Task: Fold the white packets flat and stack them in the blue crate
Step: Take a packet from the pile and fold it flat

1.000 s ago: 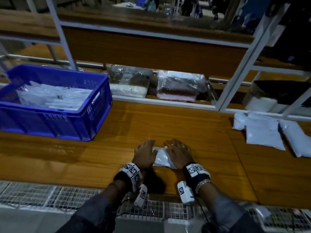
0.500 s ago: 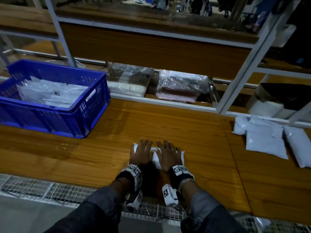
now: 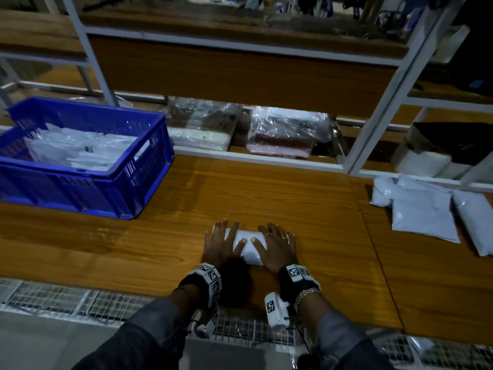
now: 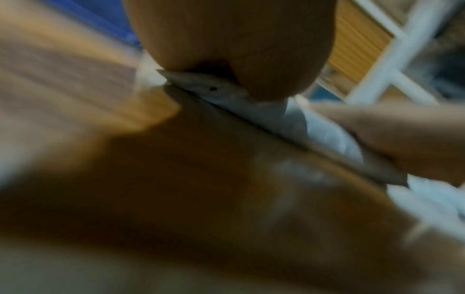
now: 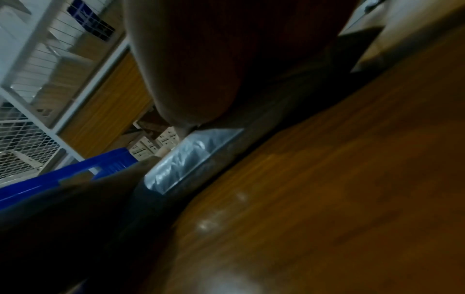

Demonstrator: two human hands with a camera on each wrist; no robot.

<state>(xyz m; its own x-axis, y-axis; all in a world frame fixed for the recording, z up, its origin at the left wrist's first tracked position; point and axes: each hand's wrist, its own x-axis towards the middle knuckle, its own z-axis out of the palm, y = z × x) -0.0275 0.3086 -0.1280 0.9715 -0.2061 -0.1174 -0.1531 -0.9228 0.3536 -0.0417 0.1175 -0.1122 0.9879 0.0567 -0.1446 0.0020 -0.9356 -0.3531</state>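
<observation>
— Both hands lie flat, fingers straight: left hand (image 3: 221,245) and right hand (image 3: 277,245) press down on one white packet (image 3: 248,245) on the table (image 3: 266,193), gripping nothing.

— Which step is that?

— Flattening the fold, I'd judge. Next the packet needs a grip and a carry left to the blue crate (image 3: 112,188) — onto the packets already inside.

— And the rest?

— More packets (image 3: 421,212) wait well apart, at the right.
</observation>
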